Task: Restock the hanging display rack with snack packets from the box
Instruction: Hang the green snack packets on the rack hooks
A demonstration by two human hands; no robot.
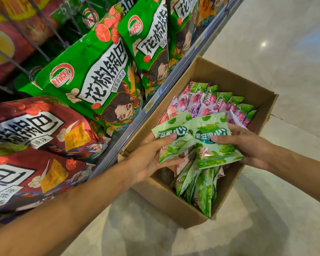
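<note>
Two pale green snack packets are held just above the open cardboard box [174, 204], side by side and overlapping at their inner edges. The left packet [171, 139] is gripped by the left hand [151, 156], thumb across its printed face and fingers curled beneath its lower edge; the right packet [215, 145] is gripped by the right hand [248, 146] in the same way, thumb on top at its middle and fingers under it. The two hands sit near each other, apart, each clamped on its own packet. Inside the box, toward 6 o'clock from the held pair, more green packets [201, 189] stand on edge in a tight row; toward 12 o'clock a row of pink and purple packets [209, 104] with green tops fills the far end. The box rests on a pale glossy floor [288, 61], which spreads out toward 3 o'clock. Touching the box's long side toward 9 o'clock is the rack's grey front rail [175, 71], running diagonally. Beyond it, toward 10 and 11 o'clock, large green bags [92, 78] hang on dark wire hooks [35, 36], and toward 8 o'clock lie large red bags [44, 130] of the same kind.
</note>
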